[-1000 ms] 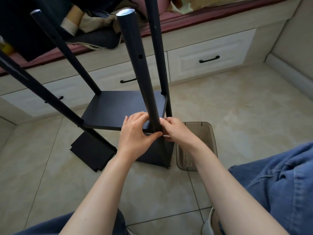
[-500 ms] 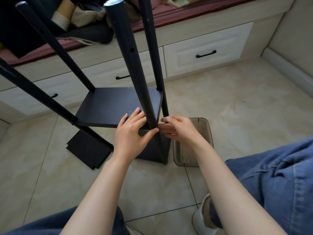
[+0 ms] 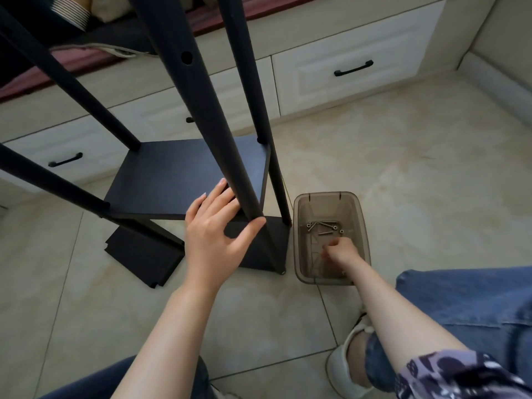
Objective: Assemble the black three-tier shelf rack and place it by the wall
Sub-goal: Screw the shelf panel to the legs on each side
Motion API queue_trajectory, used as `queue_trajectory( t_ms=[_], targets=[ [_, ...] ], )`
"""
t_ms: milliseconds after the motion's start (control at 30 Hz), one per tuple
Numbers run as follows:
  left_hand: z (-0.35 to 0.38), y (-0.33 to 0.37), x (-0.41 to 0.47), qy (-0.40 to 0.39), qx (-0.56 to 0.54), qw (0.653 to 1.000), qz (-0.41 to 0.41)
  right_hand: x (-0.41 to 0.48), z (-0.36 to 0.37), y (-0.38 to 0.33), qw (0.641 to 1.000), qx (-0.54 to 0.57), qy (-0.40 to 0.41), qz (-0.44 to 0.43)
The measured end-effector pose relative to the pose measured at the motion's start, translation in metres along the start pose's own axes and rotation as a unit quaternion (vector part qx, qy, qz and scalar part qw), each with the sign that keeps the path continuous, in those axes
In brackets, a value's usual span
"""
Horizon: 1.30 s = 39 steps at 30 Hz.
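Translucent brown bin (image 3: 363, 233) holds loose screws (image 3: 324, 226) and the right hand (image 3: 341, 250).

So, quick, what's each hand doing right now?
Left hand: open, straight fingers bracing the round black metal pole.
Right hand: curled inside the translucent brown plastic bin; holding anything, cannot tell.

A home bedroom: tiled floor (image 3: 403, 174), platform-bed drawers (image 3: 354, 53), strewn clothing (image 3: 95, 50).

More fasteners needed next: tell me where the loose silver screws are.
Head view, right of centre: the silver screws lie in the translucent brown plastic bin beside the black rack, just beyond the right hand.
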<state>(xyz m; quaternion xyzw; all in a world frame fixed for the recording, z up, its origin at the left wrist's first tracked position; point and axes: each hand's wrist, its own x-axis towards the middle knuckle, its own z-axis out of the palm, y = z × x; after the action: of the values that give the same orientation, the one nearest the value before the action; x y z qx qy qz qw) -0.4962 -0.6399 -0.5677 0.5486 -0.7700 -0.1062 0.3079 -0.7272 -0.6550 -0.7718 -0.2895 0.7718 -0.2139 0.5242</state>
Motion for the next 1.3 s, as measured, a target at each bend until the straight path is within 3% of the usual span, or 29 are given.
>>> queue_trajectory(
  t_ms=[167, 433, 633, 900, 1300],
  targets=[
    [0.005, -0.001, -0.001, 0.017, -0.009, 1.0, 0.004, 0.031, 0.013, -0.003, 0.998, -0.061, -0.003, -0.02],
    [0.01, -0.003, -0.002, 0.039, -0.008, 0.998, 0.039, 0.064, 0.019, -0.026, 0.983, -0.14, -0.01, -0.121],
    [0.011, -0.006, -0.001, 0.035, 0.003, 0.999, 0.04, 0.068, 0.029, -0.016, 0.954, -0.23, -0.03, -0.192],
    [0.014, -0.003, 0.002, 0.044, 0.008, 0.999, 0.03, 0.069, 0.028, -0.002, 0.962, -0.206, 0.052, -0.174],
    [0.012, 0.003, 0.003, 0.034, 0.008, 0.999, 0.022, 0.075, 0.034, -0.012, 0.938, -0.288, 0.035, -0.189]
  ],
)
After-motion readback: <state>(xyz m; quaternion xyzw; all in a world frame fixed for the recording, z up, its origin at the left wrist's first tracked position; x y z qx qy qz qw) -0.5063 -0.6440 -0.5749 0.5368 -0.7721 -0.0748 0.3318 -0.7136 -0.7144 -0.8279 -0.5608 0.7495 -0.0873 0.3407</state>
